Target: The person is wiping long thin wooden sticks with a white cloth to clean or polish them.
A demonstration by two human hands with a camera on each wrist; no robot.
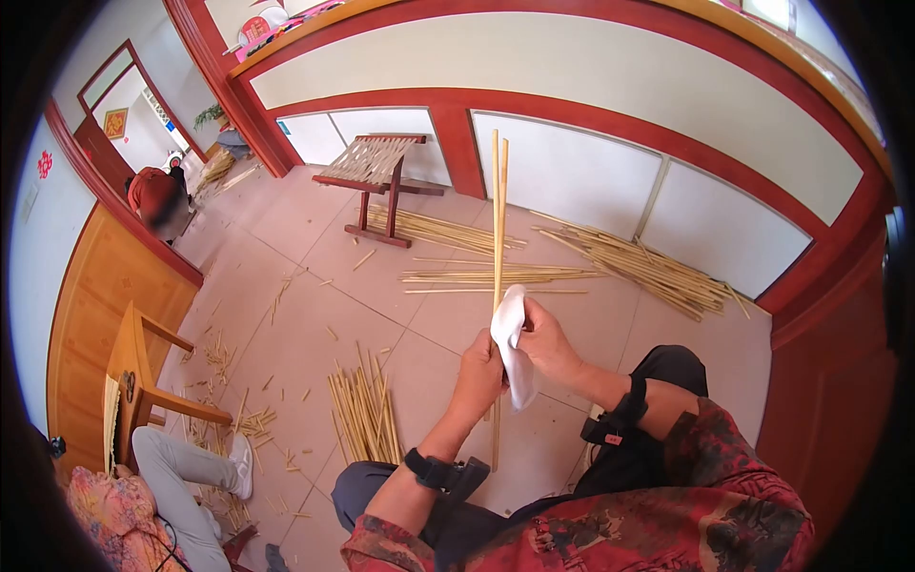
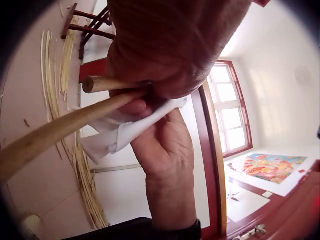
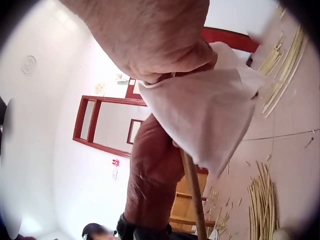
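Two long thin tan sticks (image 1: 498, 219) stand nearly upright in front of the person in the head view. The left hand (image 1: 479, 374) grips them around their lower part, and their lower ends show below it. A white cloth (image 1: 515, 353) is bunched against the sticks, and the right hand (image 1: 550, 343) pinches it just above and right of the left hand. In the left wrist view two stick ends (image 2: 55, 127) come out beside the left hand (image 2: 160, 45). The cloth (image 3: 205, 105) hangs from the right hand (image 3: 155, 40) in the right wrist view, partly hiding the left hand.
Bundles of sticks (image 1: 648, 267) lie on the floor by the cabinet (image 1: 562, 162), with another pile (image 1: 365, 410) near the left knee. A woven stool (image 1: 372, 160) stands ahead. Short offcuts, a wooden bench (image 1: 133, 372) and a seated person (image 1: 181, 477) are at left.
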